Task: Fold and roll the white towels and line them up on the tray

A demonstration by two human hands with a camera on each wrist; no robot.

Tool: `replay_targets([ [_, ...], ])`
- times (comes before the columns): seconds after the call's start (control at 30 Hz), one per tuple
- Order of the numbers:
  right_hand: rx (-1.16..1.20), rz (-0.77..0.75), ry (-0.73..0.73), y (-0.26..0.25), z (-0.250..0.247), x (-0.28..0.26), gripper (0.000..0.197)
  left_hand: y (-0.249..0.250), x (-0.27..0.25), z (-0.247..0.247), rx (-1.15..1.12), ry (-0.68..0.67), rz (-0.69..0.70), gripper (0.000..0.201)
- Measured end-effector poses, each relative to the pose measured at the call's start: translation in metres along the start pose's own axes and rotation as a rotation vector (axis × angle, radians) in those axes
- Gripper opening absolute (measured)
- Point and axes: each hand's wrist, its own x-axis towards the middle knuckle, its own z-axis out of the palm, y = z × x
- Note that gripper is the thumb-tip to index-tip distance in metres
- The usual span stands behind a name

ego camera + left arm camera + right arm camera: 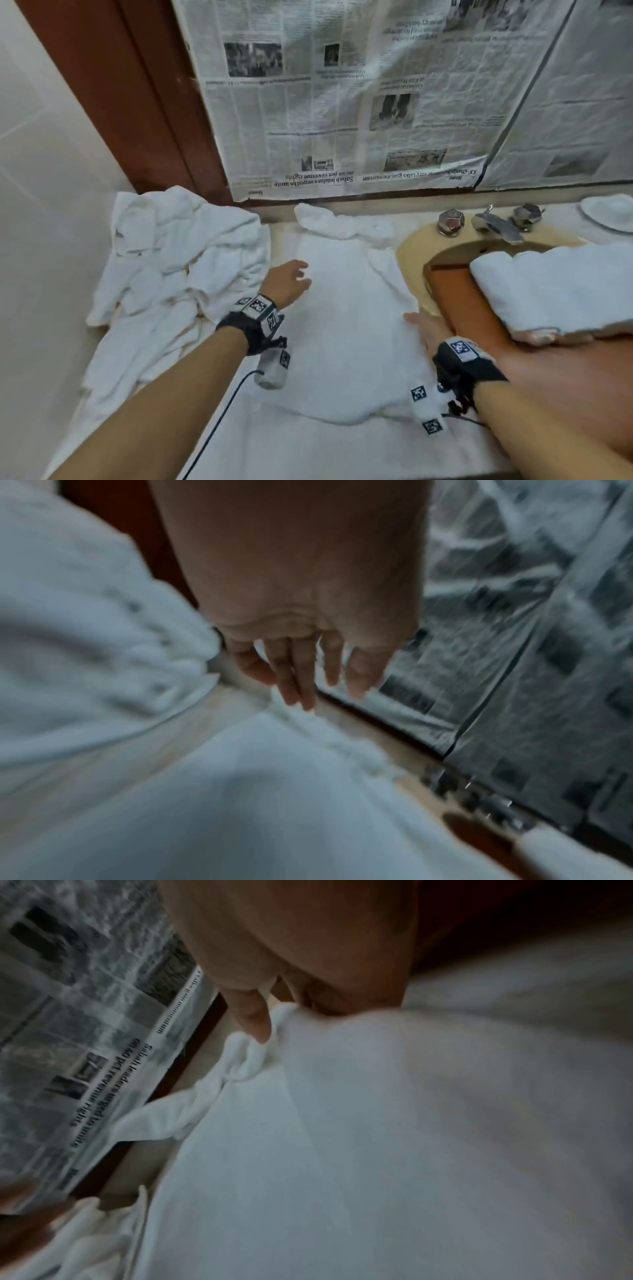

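Observation:
A white towel (349,325) lies spread flat on the counter, its far end crumpled near the wall. My left hand (301,274) hovers at the towel's left edge with its fingers (301,685) straight and slightly spread, holding nothing. At the right edge, beside the sink, my right hand (416,322) lies flat on the towel (342,1137), and one straight finger (253,1018) shows against the cloth. A brown tray (459,308) lies across the sink and carries several rolled white towels (555,287) side by side.
A loose heap of white towels (178,253) fills the counter's left end against the tiled wall. Behind the beige sink (411,246) stand chrome taps (496,226). Newspaper (342,102) covers the wall behind. A white dish (609,212) sits far right.

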Motion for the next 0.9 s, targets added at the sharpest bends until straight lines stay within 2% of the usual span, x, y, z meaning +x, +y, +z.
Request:
replay_targets([
  [0.07,-0.05,0.016,-0.003,0.016,-0.004,0.007,0.028,-0.043,-0.015,0.019,0.086,0.006,-0.185,0.047],
  [0.13,-0.177,0.006,0.026,0.026,-0.007,0.008,0.035,-0.07,-0.029,0.03,0.242,-0.015,-0.305,0.058],
  [0.2,-0.356,-0.024,0.079,0.03,-0.007,0.0,0.033,-0.082,-0.04,0.036,0.355,-0.017,-0.345,0.063],
  [0.3,-0.563,-0.064,0.064,0.031,-0.005,-0.016,0.017,-0.086,-0.049,0.044,0.298,0.011,-0.342,0.062],
  [0.37,-0.471,-0.118,0.051,0.036,-0.003,-0.017,0.008,-0.085,-0.048,0.045,0.257,-0.014,-0.354,0.053],
  [0.47,-0.103,-0.177,-0.024,0.041,-0.004,-0.024,0.005,-0.087,-0.048,0.043,0.284,-0.081,-0.314,0.032],
  [0.53,0.003,-0.216,-0.06,0.04,-0.007,-0.031,0.005,-0.088,-0.051,0.036,0.242,-0.136,-0.268,0.032],
  [0.6,-0.015,-0.262,-0.045,0.042,-0.012,-0.033,0.006,-0.095,-0.056,0.027,0.067,-0.187,-0.25,0.037],
  [0.67,-0.045,-0.3,0.017,0.049,-0.018,-0.032,0.015,-0.1,-0.066,0.016,-0.178,-0.207,-0.241,0.046],
  [0.73,-0.065,-0.315,0.084,0.053,-0.022,-0.034,0.02,-0.103,-0.079,0.009,-0.358,-0.259,-0.284,0.05],
  [0.8,-0.155,-0.3,0.116,0.054,-0.025,-0.036,0.02,-0.106,-0.089,0.006,-0.344,-0.337,-0.336,0.04],
  [0.9,-0.38,-0.131,0.012,0.058,-0.027,-0.036,0.017,-0.112,-0.097,0.007,-0.055,-0.497,-0.425,0.026],
])
